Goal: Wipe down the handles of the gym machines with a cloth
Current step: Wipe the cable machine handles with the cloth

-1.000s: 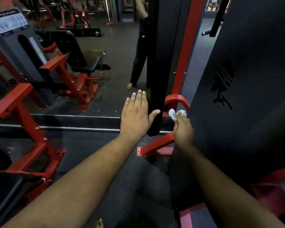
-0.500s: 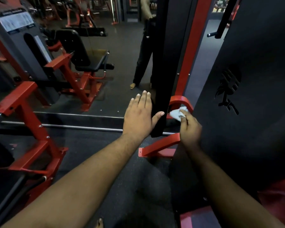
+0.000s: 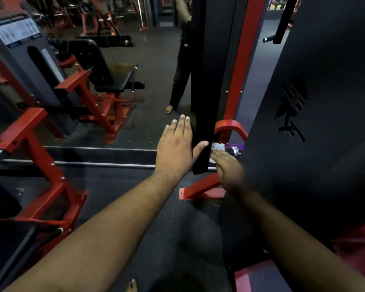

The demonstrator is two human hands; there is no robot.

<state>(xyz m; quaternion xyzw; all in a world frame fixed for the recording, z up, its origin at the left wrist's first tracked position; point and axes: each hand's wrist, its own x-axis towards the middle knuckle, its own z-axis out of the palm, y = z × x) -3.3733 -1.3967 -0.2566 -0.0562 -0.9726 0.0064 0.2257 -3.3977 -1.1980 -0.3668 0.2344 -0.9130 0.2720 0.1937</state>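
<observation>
A tall black upright post (image 3: 202,114) of a gym machine stands in the middle of the view. My left hand (image 3: 175,150) lies flat against its left side, fingers straight, thumb hooked across the post's front. Just right of the post, my right hand (image 3: 230,171) holds a small white cloth (image 3: 217,146) and presses it on a short metal handle (image 3: 233,150) with a chrome end. A curved red bar (image 3: 230,125) arches right behind the cloth. The fingers of my right hand are blurred.
A large black panel (image 3: 316,123) with a cut-out logo fills the right side. A red frame with a black seat (image 3: 105,81) stands at the left, seen in a wall mirror. A standing person's legs (image 3: 177,85) show in that mirror. Dark rubber floor (image 3: 177,239) lies below.
My right hand has dropped a little and slid the cloth from the red curved bar onto the chrome-ended handle. The view has shifted slightly. My left hand has stayed on the post.
</observation>
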